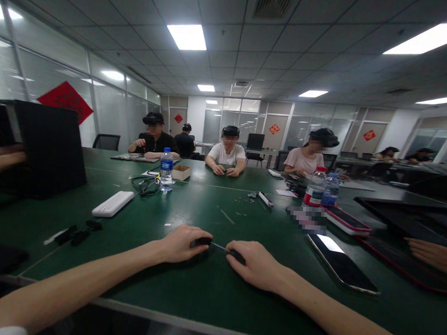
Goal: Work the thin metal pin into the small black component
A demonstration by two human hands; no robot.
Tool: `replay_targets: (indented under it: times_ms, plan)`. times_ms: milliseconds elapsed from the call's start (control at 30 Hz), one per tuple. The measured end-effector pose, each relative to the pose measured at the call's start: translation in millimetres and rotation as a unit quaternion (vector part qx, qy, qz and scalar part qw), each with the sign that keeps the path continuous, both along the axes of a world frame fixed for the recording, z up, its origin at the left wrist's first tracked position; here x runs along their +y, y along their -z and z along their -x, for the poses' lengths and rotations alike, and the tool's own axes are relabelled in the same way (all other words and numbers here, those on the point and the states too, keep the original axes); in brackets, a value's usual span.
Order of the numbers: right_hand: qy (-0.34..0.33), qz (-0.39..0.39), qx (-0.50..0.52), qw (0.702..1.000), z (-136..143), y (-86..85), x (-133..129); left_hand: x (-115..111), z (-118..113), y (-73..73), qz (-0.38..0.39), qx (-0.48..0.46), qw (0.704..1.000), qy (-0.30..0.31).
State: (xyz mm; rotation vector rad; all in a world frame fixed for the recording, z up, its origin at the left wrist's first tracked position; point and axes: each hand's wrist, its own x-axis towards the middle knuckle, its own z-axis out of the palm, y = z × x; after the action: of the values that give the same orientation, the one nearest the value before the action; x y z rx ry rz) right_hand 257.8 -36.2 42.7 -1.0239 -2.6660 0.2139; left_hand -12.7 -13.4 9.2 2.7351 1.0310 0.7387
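Just left of the middle, my left hand (184, 243) pinches a small black part (203, 241) between thumb and fingers. My right hand (254, 261) is closed around the dark handle of a screwdriver-like tool (237, 256). Its thin metal shaft points left, and the tip is at or close to the black part; whether they touch is too small to tell. Both hands are low over the green table (187, 295), near its front edge.
Black pieces (78, 236) and a white power bank (113, 203) lie to the left. Behind stand a water bottle (166, 170) and an open box (181, 173). A phone (342, 263) is at right, near another person's hand (434, 254). Several people sit beyond.
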Motion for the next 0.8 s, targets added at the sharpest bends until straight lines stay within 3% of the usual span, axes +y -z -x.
replay_targets:
  times_ms: [800]
  plan:
    - [-0.003, 0.011, 0.0, 1.0, 0.2, -2.9, -2.0, -3.2, -0.6, -3.6, -0.002, -0.008, 1.0, 0.005]
